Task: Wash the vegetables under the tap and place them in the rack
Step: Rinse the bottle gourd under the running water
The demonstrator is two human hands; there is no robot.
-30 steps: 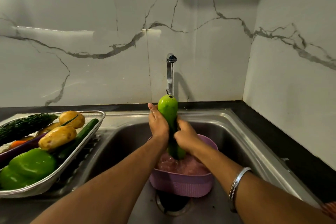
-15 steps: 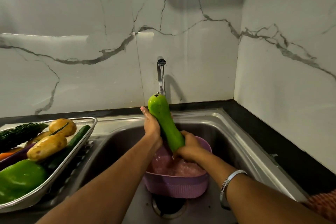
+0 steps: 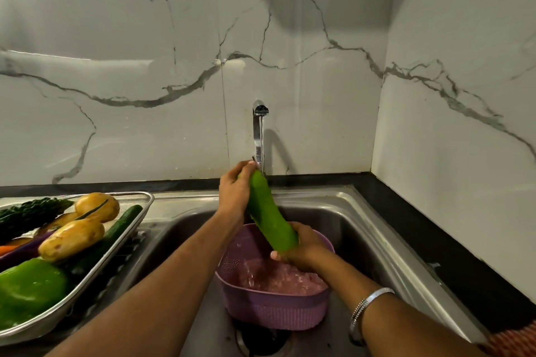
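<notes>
We see the long green gourd (image 3: 269, 211), upright a second ago, now tilted with its top leaning left under the tap (image 3: 259, 136), and the left hand (image 3: 235, 188) has slid up to cup that upper end. We judge the rinse is moving along the skin, not yet finished. The right hand (image 3: 301, 246) grasps the lower end, fingers curled beneath it, above the purple colander (image 3: 272, 307) in the sink (image 3: 362, 229). The rack (image 3: 136, 211), left on the surface, already holds potatoes (image 3: 72, 238) and a green pepper (image 3: 29, 290).
</notes>
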